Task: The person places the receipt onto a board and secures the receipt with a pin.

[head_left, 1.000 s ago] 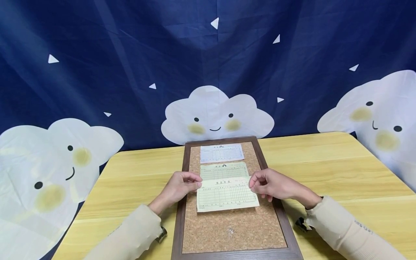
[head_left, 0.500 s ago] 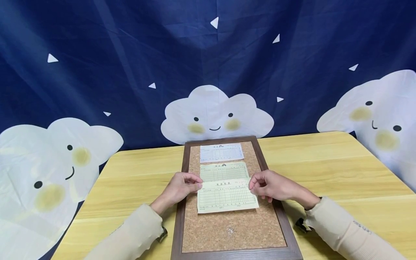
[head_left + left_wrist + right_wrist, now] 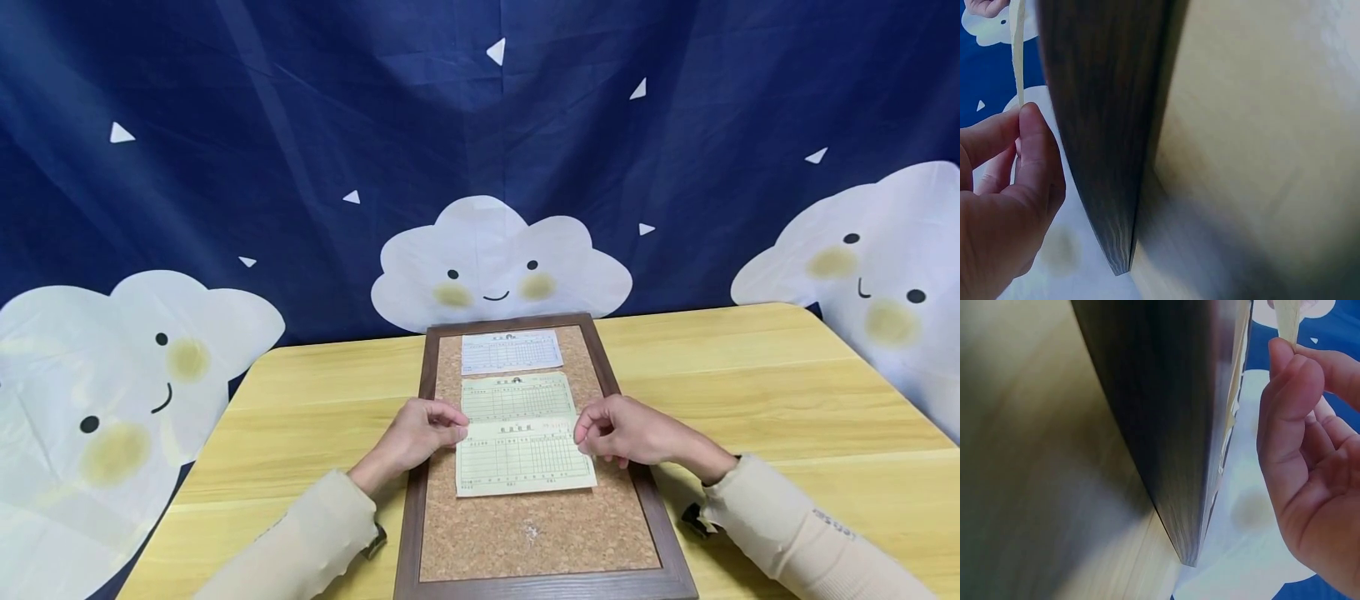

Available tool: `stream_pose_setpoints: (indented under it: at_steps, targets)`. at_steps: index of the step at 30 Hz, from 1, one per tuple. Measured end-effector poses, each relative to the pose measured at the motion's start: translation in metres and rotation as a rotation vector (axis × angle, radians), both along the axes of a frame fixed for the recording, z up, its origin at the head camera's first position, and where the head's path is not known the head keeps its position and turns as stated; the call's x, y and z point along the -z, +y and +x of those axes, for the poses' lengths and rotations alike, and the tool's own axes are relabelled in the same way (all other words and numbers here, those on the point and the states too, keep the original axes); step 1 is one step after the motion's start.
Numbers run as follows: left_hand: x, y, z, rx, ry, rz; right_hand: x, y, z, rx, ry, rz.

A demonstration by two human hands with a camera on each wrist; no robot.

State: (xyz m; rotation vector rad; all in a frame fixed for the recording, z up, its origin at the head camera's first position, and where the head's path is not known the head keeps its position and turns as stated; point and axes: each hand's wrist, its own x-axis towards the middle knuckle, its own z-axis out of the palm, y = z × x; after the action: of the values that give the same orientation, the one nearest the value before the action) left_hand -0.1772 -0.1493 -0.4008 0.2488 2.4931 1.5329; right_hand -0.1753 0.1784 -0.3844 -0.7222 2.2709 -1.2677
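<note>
A pale yellow printed form (image 3: 521,458) is stretched between both hands over a framed cork board (image 3: 480,542). My left hand (image 3: 422,435) pinches its upper left edge between thumb and finger; my right hand (image 3: 630,429) pinches its upper right edge the same way. In the left wrist view the paper (image 3: 1017,56) shows edge-on above the fingertips, apart from the frame. The right wrist view shows the paper's edge (image 3: 1287,325) at the right fingertips. Behind it on the cork lies a second yellow form (image 3: 517,398), its lower edge meeting the held sheet's top.
A white printed form (image 3: 512,352) lies near the board's far end. The brown wooden frame (image 3: 667,542) rests on a light wood table (image 3: 787,392). A dark blue curtain with clouds (image 3: 480,108) hangs behind the table.
Both hands have lowered the held yellow form slightly toward the near end of the board, so more of the second yellow form shows. The grip on both edges is unchanged.
</note>
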Motion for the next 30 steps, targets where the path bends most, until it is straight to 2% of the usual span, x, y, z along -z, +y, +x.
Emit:
stream_pose_setpoints:
  at_steps: [11, 30]
  targets:
    - [0.0007, 0.0021, 0.0013, 0.011, 0.026, -0.084, 0.0011, -0.001, 0.0013, -0.007, -0.035, 0.001]
    - [0.0034, 0.0034, 0.0057, 0.033, 0.082, -0.138, 0.0037, -0.0018, 0.0025, -0.049, -0.021, 0.027]
